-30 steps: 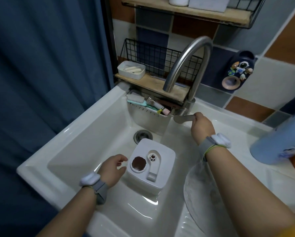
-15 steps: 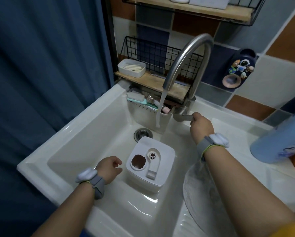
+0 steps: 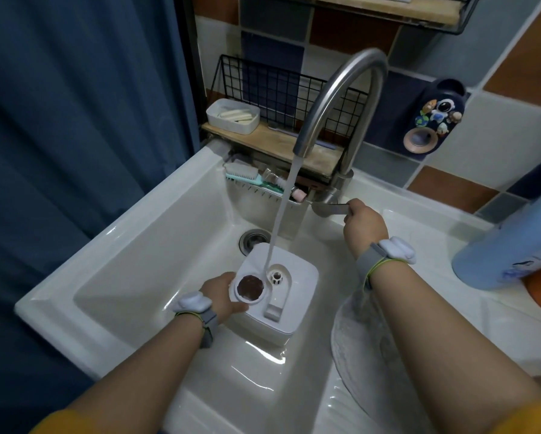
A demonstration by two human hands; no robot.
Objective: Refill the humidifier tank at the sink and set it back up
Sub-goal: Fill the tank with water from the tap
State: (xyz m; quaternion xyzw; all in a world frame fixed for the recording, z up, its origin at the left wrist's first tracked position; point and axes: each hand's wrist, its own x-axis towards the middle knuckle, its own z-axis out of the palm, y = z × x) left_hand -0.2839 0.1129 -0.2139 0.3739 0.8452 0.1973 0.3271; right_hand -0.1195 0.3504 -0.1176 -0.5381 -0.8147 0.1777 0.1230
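Two hands work at a glossy white ceramic sink (image 3: 144,245). A white square plastic humidifier tank (image 3: 289,296) stands in the basin just in front of the drain (image 3: 253,240). The left hand (image 3: 223,297) curls against the tank's near-left corner beside its round fill hole (image 3: 249,285). The right hand (image 3: 364,228) pinches the brushed-steel faucet's (image 3: 341,98) flat lever (image 3: 330,208); water (image 3: 281,214) strikes the tank top. Behind the faucet a black wire shelf (image 3: 272,86) carries a white soap dish (image 3: 233,115); left hangs a blue curtain (image 3: 75,104).

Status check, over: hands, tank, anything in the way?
Left hand grips tank side. Right hand on faucet lever. Water stream lands just beside fill hole. Nothing blocking.
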